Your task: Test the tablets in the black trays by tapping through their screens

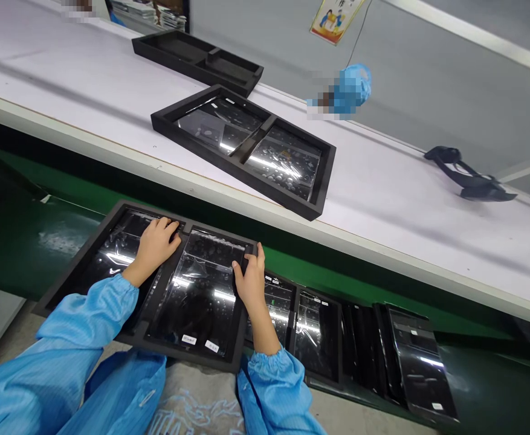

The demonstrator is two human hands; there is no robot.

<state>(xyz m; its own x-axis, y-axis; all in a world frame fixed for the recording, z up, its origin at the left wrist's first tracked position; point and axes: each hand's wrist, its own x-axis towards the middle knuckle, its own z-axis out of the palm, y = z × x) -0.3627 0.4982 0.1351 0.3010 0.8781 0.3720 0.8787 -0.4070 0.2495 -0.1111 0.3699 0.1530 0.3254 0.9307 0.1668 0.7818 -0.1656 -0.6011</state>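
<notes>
Seen from your head: a black two-part tray (236,338) lies tilted close in front of you, its near edge by your grey shirt (199,393). Each compartment holds a dark glossy sheet, a left sheet (119,251) and a right sheet (196,290), and the divider between them seems meant to stop the two from rubbing. Two small white labels sit near the right sheet's lower edge

Your left hand (156,244) lies near the top of the divider, fingers slightly spread and bent over the left sheet's upper corner, thumb apart. Your right hand (252,281) is spread at the right rim, thumb reaching in towards the right sheet, fingers along the edge. With one hand at the middle and one at the side, the tray is probably kept steady; whether anything is pinched, you cannot tell

Just beside it, low on your right, is another tray (296,314) with dark sheets, then a row of dark panels (421,368) leaning close together, perhaps to save room

Beyond, on the white tabletop (382,175), a filled tray (326,175) lies flat, likely so its sheets stay seated, with a further tray (178,69) behind it. A black curved object (468,175) rests to the right, and a co-worker's blue cap (358,84) shows past the far edge
</notes>
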